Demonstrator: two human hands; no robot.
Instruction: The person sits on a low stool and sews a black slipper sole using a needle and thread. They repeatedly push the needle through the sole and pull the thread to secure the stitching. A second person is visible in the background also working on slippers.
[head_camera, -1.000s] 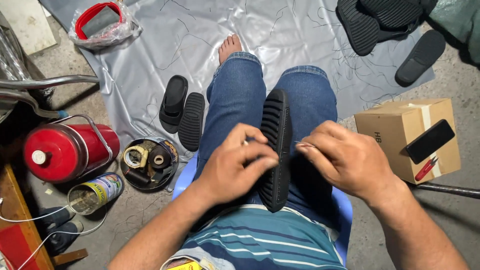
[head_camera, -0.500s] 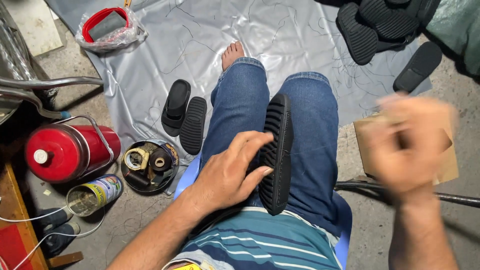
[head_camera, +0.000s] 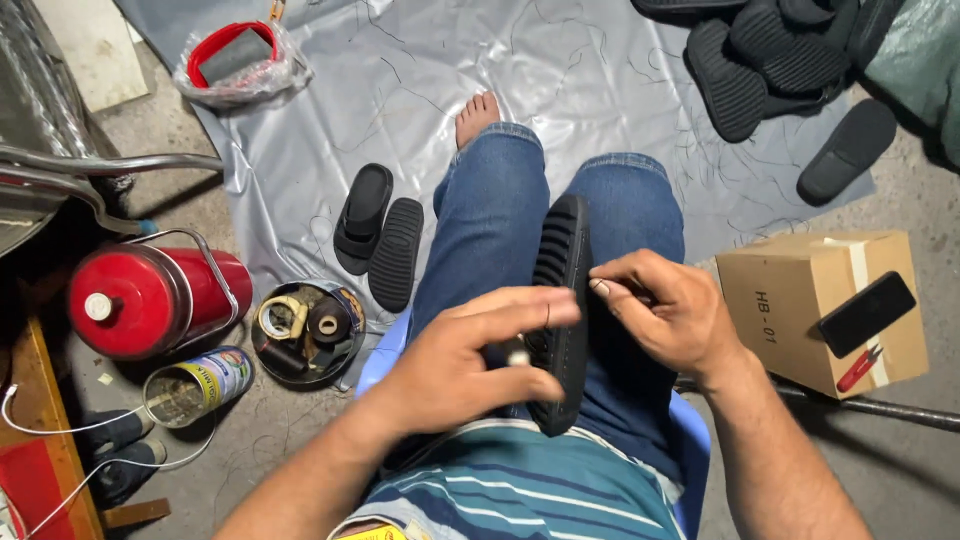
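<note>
The left hand (head_camera: 470, 365) curls around the near end of a black ribbed slipper sole (head_camera: 562, 310) standing on edge along the lap at centre frame, while the right hand (head_camera: 665, 315) pinches its right rim with fingertips closed. It looks light, rubbery and bendable, grippy rather than slick, best held by the edges.
</note>
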